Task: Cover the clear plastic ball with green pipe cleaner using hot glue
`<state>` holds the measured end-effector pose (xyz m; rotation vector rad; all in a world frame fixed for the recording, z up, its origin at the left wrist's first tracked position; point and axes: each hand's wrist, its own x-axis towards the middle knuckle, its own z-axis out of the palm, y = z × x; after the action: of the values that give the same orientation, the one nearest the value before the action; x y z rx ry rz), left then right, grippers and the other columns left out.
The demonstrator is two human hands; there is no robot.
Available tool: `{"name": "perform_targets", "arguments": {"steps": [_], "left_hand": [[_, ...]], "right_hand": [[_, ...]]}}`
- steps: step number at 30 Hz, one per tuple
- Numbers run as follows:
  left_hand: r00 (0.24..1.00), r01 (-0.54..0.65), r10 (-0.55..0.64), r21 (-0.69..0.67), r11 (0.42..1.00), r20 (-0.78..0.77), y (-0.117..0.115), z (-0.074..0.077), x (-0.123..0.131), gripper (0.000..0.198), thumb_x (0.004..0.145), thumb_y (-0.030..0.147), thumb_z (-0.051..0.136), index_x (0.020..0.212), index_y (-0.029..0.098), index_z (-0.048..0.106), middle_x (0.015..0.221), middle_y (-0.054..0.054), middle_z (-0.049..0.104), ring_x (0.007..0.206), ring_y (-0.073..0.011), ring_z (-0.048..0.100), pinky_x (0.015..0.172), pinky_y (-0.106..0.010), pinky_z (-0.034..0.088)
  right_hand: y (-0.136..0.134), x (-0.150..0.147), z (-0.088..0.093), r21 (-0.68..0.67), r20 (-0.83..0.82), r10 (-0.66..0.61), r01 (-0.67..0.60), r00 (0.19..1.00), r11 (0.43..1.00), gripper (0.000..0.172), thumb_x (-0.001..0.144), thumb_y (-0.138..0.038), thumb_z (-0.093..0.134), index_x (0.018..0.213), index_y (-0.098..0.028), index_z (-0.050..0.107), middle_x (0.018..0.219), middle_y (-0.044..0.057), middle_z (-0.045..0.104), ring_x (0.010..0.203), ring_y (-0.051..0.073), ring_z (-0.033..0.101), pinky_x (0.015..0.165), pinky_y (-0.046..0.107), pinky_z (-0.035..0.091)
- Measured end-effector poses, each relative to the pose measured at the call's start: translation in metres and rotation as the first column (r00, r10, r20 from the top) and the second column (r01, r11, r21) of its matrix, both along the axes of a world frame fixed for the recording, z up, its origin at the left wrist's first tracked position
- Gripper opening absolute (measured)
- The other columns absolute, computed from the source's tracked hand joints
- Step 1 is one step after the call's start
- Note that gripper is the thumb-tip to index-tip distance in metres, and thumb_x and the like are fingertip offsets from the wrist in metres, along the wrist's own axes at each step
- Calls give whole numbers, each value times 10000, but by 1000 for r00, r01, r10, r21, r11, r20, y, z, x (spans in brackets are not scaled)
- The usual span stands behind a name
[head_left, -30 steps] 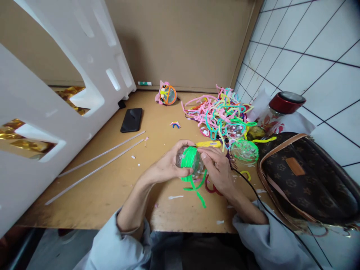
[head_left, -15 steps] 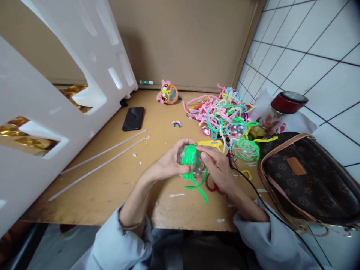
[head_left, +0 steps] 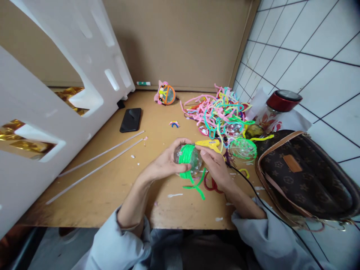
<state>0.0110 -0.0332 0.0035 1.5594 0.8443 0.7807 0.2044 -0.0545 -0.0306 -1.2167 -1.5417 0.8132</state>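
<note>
My left hand [head_left: 171,159] is wrapped round a clear ball [head_left: 197,163] banded with bright green pipe cleaner [head_left: 186,157], its thumb lying across the green. Loose green ends [head_left: 198,187] dangle below the ball. At the ball's upper right, my right hand [head_left: 215,163] has its fingertips and thumb close together against the edge of the wrapping. Whatever it pinches is hidden. Just beyond that hand is a yellow glue gun [head_left: 209,143], its tip towards the ball. Dark red pipe cleaner [head_left: 210,183] lies under my right wrist.
A heap of coloured pipe cleaners [head_left: 218,112] and a green-wrapped ball [head_left: 243,148] stand right, beside a red-lidded bottle [head_left: 281,103] and brown bag [head_left: 306,172]. A black cord [head_left: 261,198] crosses near my right arm. Left are a phone [head_left: 131,120], two white sticks [head_left: 95,170] and a white panel [head_left: 92,45].
The view has shifted slightly, so everything sits a little further left. Both hands stay on the ball in nearly the same pose; the ball appears turned very slightly.
</note>
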Motion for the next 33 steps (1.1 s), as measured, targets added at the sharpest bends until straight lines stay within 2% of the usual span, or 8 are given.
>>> {"name": "perform_targets", "arguments": {"steps": [6, 10, 16, 24, 33], "left_hand": [[999, 3, -3, 6, 1000, 36, 1, -3, -1, 650, 656, 273, 791, 1215, 210, 465, 1136, -58, 562, 1011, -203, 563, 833, -295, 493], [999, -8, 7, 17, 1000, 53, 2, -5, -1, 654, 647, 265, 799, 1210, 211, 472, 1199, -66, 540, 1059, -213, 554, 866, -303, 496], [998, -22, 21, 13, 1000, 65, 3, -6, -1, 648, 640, 265, 798, 1199, 210, 474, 1212, -70, 526, 1065, -211, 539, 897, -311, 478], [997, -34, 35, -5, 999, 66, 2, -6, 1, 634, 645, 256, 772, 1197, 203, 463, 1176, -62, 548, 1047, -208, 551, 874, -317, 486], [996, -72, 73, -19, 997, 53, 2, -5, 1, 637, 638, 263, 765, 1197, 200, 465, 1147, -51, 576, 1070, -221, 576, 896, -332, 502]], "right_hand": [[-2, -2, 3, 124, 111, -7, -7, 994, 992, 342, 959, -354, 464, 1119, -241, 745, 1145, 65, 754, 1093, 224, 675, 997, 434, 510], [-6, -3, 10, 215, 202, 10, -54, 979, 975, 331, 971, -307, 460, 1163, -257, 724, 1191, 58, 738, 1129, 215, 652, 1020, 442, 491], [-10, -3, 13, 250, 262, 31, -99, 965, 963, 338, 981, -284, 452, 1208, -236, 697, 1252, 67, 714, 1177, 216, 635, 1037, 450, 477], [-14, -8, 10, 330, 414, -79, -68, 907, 942, 343, 986, -287, 439, 1228, -245, 678, 1292, 65, 688, 1210, 246, 591, 1058, 493, 431], [-15, -8, 11, 399, 564, -139, -121, 814, 909, 376, 1008, -285, 406, 1288, -193, 641, 1307, 88, 676, 1213, 250, 575, 1062, 459, 419]]}}
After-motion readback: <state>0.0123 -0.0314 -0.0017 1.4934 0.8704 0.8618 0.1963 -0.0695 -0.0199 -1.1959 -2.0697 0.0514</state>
